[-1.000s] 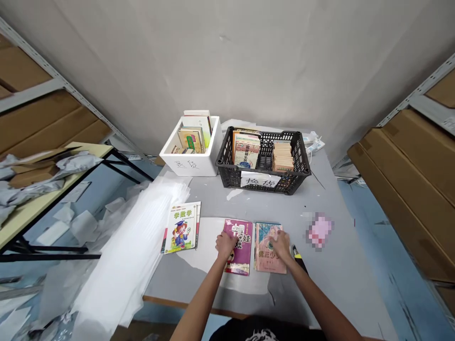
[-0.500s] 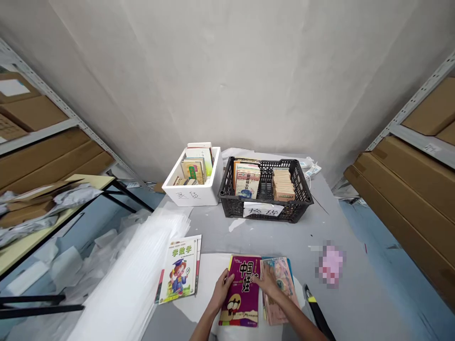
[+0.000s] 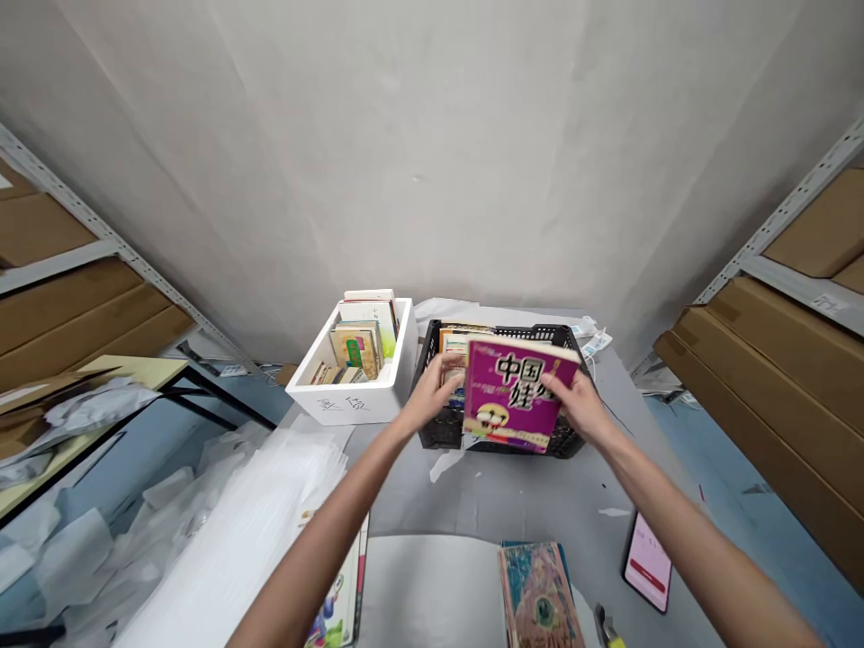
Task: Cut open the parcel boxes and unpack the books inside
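Grey-topped table (image 3: 486,504) carries, at 12 o'clock, a white foam box (image 3: 351,405) with handwritten marks and a black plastic crate (image 3: 436,432). Above the crate, a magenta paperback (image 3: 513,396) printed 中国娃 sits tilted, gripped by the left hand (image 3: 428,396) and right hand (image 3: 580,409) at its edges. A phone (image 3: 646,562) glows pink at 4 o'clock.

Both bare arms reach up from the bottom corners of the frame and converge near the centre, the left forearm (image 3: 320,535) rising from lower left and the right forearm (image 3: 695,531) from lower right. The left hand (image 3: 432,393) and right hand (image 3: 579,405) stand level, palms turned inward, both gripping, wrists almost straight
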Demonstrator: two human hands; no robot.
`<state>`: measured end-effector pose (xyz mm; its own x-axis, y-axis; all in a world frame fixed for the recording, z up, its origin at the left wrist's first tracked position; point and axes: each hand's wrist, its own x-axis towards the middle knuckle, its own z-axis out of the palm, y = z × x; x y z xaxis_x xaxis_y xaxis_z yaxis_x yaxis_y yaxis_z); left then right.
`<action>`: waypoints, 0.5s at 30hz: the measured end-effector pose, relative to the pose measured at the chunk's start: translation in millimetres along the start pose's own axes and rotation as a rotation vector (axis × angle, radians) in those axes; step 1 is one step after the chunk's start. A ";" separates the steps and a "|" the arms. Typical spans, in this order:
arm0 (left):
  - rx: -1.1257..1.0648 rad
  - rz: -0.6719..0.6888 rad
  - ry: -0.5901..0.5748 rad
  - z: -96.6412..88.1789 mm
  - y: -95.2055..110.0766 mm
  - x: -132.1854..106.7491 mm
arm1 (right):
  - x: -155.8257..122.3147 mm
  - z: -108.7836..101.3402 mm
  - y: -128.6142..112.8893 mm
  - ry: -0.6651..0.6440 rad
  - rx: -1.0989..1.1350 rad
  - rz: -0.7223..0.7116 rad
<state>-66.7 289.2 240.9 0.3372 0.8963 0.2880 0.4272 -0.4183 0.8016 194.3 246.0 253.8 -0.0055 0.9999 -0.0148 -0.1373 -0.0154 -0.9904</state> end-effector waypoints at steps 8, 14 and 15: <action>1.072 0.065 -0.456 31.1 -103.7 137.6 | 122.5 -58.9 1.5 0.213 -0.026 -0.258; 1.187 0.092 -0.445 48.8 -132.7 170.3 | 165.6 -72.4 23.1 0.260 -0.095 -0.257; 1.210 0.109 -0.427 49.5 -135.1 172.1 | 170.0 -73.6 26.3 0.269 -0.092 -0.260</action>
<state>-24.9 492.7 156.2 0.5628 0.8252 -0.0479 0.7898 -0.5540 -0.2633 262.6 415.9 215.1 0.2796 0.9357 0.2151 -0.0104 0.2270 -0.9738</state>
